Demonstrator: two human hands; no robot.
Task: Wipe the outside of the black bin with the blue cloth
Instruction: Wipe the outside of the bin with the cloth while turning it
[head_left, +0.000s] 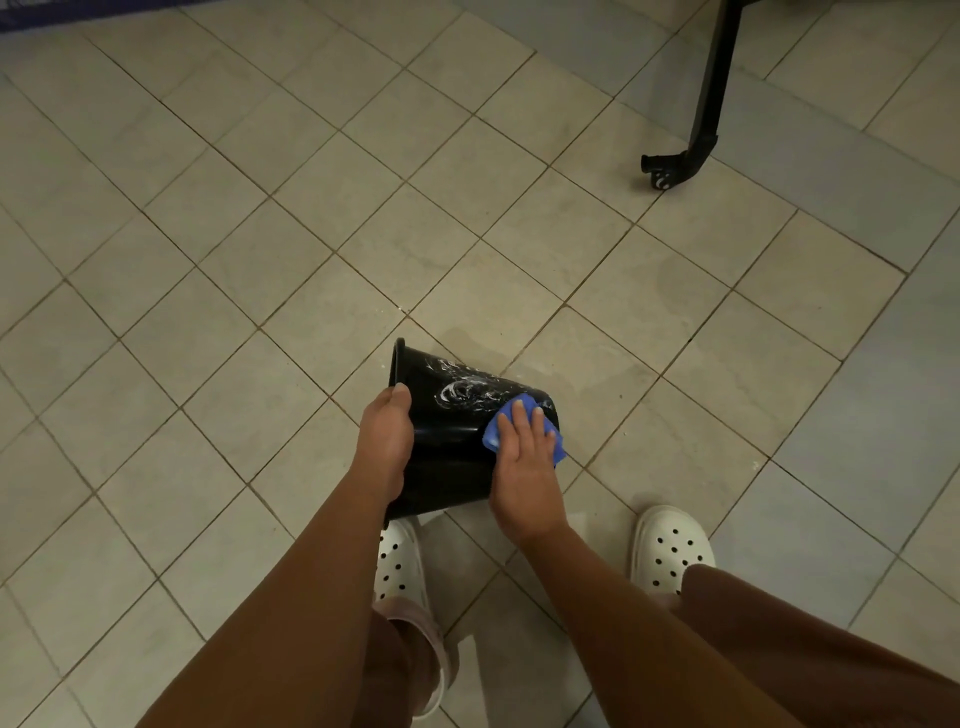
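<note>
Bin (451, 448): in the head view it lies tipped on its side, just in front of the person's white clogs (670, 545), over the tiled floor (311, 234). Its mouth is to the left and its base to the right. Whether it rests on the floor or is held clear of it cannot be told.

The left hand (384, 434) grips the bin at the rim, thumb on the outside wall; its other fingers are hidden, most likely hooked inside. The right hand (524, 460) lies flat near the base, fingers (517, 415) spread and fairly straight, pressing the blue cloth (492, 434) against the wall. The cloth is bunched under the palm, with only its edges showing. White smears (457, 387) swirl across the upper wall between the two hands, so that stretch looks unfinished.

To do this wipe well, I judge the right hand should keep a flat, even pressure and sweep from the base toward the rim through the smears, in overlapping passes rather than small circles that only move the residue about. The left hand needs a firm hold so the bin does not roll, then should turn it a little at a time to bring the hidden underside up. Refolding the cloth to a clean face would help.

Far right stands a black leg (711, 78), well apart.
</note>
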